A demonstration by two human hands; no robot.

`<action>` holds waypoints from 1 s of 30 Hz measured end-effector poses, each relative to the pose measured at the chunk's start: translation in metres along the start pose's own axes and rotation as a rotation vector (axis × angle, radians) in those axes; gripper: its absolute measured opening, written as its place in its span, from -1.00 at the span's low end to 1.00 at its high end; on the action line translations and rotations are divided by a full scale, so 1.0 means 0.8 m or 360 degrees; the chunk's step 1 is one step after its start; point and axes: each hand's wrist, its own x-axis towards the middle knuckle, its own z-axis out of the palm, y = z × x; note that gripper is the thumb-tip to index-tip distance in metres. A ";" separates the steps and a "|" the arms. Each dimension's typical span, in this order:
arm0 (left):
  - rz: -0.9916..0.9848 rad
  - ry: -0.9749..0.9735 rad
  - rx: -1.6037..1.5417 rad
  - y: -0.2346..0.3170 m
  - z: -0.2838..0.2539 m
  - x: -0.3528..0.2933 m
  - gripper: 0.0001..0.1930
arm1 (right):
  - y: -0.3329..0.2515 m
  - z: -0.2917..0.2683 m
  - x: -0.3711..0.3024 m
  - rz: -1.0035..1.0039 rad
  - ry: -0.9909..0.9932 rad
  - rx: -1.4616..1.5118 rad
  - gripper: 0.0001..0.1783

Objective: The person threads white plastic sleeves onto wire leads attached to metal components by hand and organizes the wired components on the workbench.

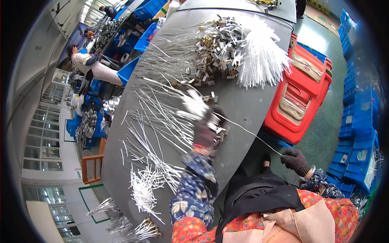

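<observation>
One long grey table (243, 101) fills our view, matte, edges bent by the lens. Stacked red plastic crates (302, 97) sit at its right edge; blue bins (356, 133) line the floor beyond, their pale labels too small to make out. White strip bundle (263, 52) fans out up top, beside a heap of small metal clips (214, 52). Loose white strips (158, 133) scattered left. Our left hand (206, 129), dark glove, is closed on a clip; motion blur hides the fingers. Our right hand (295, 161), knit glove, pinches one thin white wire (247, 131) running taut between both hands, off the table edge.
</observation>
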 end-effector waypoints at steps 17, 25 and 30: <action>0.1213 0.0685 0.0222 0.168 -0.083 -0.027 -0.73 | 0.033 -0.018 -0.003 -0.0087 0.0133 -0.0067 -0.81; 0.0126 0.0127 0.0707 -0.047 0.001 -0.063 -0.74 | -0.018 0.023 0.026 -0.0235 -0.0276 0.0087 -0.85; 0.0824 0.0571 -0.0013 0.062 -0.055 -0.064 -0.71 | -0.052 0.030 0.048 -0.0311 -0.0460 -0.0061 -0.82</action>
